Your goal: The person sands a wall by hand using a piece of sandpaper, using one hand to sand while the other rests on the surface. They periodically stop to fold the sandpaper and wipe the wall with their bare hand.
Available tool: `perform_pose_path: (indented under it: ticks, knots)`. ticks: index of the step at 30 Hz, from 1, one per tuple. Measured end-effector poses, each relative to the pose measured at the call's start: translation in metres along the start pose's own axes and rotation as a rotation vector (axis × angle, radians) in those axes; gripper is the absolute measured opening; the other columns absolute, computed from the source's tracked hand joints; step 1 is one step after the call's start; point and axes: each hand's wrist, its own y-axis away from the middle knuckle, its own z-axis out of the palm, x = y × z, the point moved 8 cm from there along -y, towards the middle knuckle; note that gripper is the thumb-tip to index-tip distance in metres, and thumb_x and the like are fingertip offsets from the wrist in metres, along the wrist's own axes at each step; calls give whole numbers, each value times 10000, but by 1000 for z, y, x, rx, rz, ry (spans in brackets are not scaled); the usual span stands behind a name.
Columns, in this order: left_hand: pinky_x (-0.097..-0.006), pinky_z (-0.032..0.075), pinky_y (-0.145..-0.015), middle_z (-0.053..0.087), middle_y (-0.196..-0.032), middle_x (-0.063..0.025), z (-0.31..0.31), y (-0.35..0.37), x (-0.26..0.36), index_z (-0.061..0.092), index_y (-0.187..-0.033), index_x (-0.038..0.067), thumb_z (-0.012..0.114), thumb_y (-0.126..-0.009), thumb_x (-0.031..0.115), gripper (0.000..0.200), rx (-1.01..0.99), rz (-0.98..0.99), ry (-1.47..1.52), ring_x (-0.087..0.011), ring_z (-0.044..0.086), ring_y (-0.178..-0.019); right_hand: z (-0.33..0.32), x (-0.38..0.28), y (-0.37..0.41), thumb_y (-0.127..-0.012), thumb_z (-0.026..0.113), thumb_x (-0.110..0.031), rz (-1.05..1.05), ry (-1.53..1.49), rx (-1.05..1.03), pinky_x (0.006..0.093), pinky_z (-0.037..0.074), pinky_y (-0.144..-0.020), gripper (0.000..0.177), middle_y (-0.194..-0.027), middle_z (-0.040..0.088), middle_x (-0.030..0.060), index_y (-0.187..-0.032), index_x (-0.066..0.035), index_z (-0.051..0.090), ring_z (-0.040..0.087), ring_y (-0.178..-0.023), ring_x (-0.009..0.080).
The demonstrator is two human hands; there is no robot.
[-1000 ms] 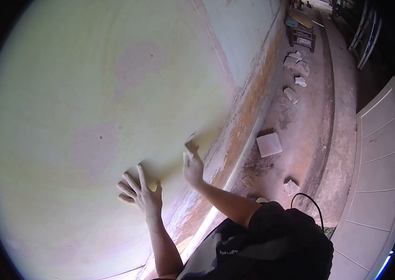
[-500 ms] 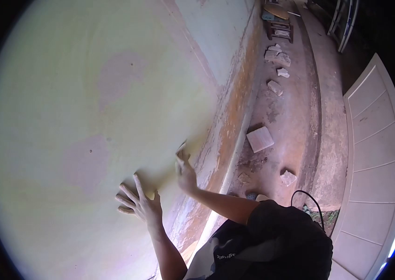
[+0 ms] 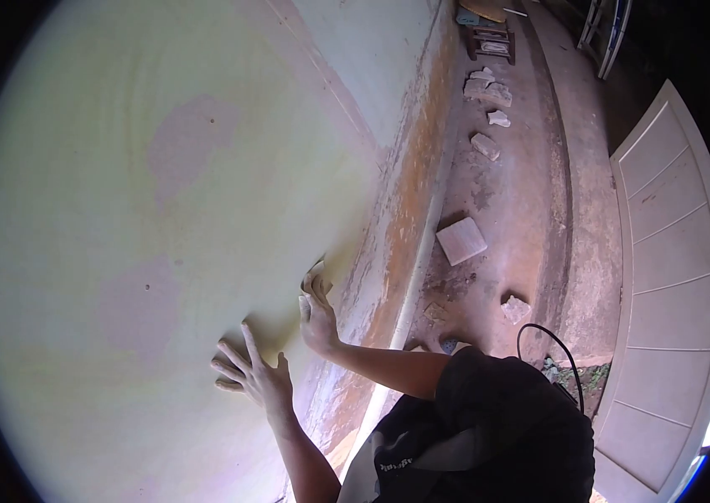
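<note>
My left hand lies with fingers spread against the pale green wall. Just to its right, my right hand is closed on a thin, bent piece of sandpaper, which it holds to the wall near the lower, peeling strip. Its fingers partly cover the sheet, so only the upper edge shows. Both hands look dusty. Pinkish patches and small dark holes mark the wall surface.
Along the wall's foot runs a worn concrete walkway with a square tile and several broken chunks. A small wooden stool stands farther along. On the right is a white panelled door; a black cable loops beside my body.
My right hand has moved slightly left along the wall with the sandpaper. My left hand keeps nearly the same place, while the whole view has shifted a little.
</note>
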Motion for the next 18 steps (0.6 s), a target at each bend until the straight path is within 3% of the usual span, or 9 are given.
perform_pose_path:
  ticks: [2, 7, 9, 10, 11, 13, 16, 18]
  knots:
    - [-825, 69, -1170, 95, -1761, -198, 6, -1, 0, 262, -1670, 398, 896, -769, 290, 1107, -69, -11, -4, -563, 43, -1581, 7, 10, 0, -1137, 410, -227, 42, -47, -51, 507, 209, -1288, 616, -1723, 116, 295, -1646, 44, 192, 160, -1584, 483]
    - [-817, 68, -1178, 59, -1768, -186, -2, 4, 10, 268, -1669, 397, 879, -767, 277, 1096, 40, 9, 20, -567, 0, -1581, 17, 17, -2, -1152, 320, -301, 53, -102, 30, 543, 79, -1296, 637, -1741, 32, 272, -1668, 15, 123, 17, -1610, 459]
    - [-809, 59, -1186, 51, -1771, -174, 0, 6, 8, 265, -1670, 400, 871, -771, 283, 1090, -48, 17, 35, -563, -18, -1582, 19, 40, -24, -1148, 316, -345, 80, -116, 71, 591, 7, -1281, 672, -1751, -34, 249, -1682, -19, 69, -43, -1617, 440]
    - [-809, 59, -1186, 51, -1771, -174, 0, 7, 3, 265, -1670, 400, 871, -771, 283, 1090, -49, 0, 27, -563, -18, -1582, 23, 74, -42, -1147, 328, -379, 124, -129, 154, 565, 32, -1291, 662, -1750, 30, 247, -1676, -27, 141, 14, -1611, 455]
    - [-807, 55, -1189, 56, -1771, -170, 0, 9, 4, 268, -1668, 404, 865, -775, 292, 1080, -48, 38, 30, -565, -17, -1581, 42, 147, -56, -1148, 338, -401, 401, -233, 148, 515, 128, -1298, 632, -1724, 165, 263, -1634, -3, 277, 125, -1597, 461]
    - [-792, 46, -1202, 74, -1770, -167, -1, 10, 9, 278, -1664, 411, 848, -788, 313, 1050, -106, 48, 9, -563, -14, -1582, -2, 148, -96, -1148, 365, -379, 823, -646, 35, 474, 222, -1287, 579, -1671, 281, 303, -1567, 19, 398, 229, -1571, 458]
    - [-789, 45, -1204, 80, -1768, -168, 6, 10, 8, 280, -1661, 419, 841, -797, 304, 1037, -87, 28, -19, -562, -17, -1583, -18, 89, -105, -1144, 404, -341, 781, -594, -34, 469, 269, -1271, 545, -1643, 318, 328, -1534, 38, 435, 266, -1563, 442]
    - [-759, 7, -1224, 44, -1772, -172, 5, 11, 11, 263, -1674, 363, 873, -758, 267, 1105, -44, 15, -30, -504, -53, -1604, 9, 43, -79, -1134, 443, -291, 235, -311, 23, 505, 251, -1270, 543, -1647, 292, 343, -1551, 55, 405, 241, -1568, 462]
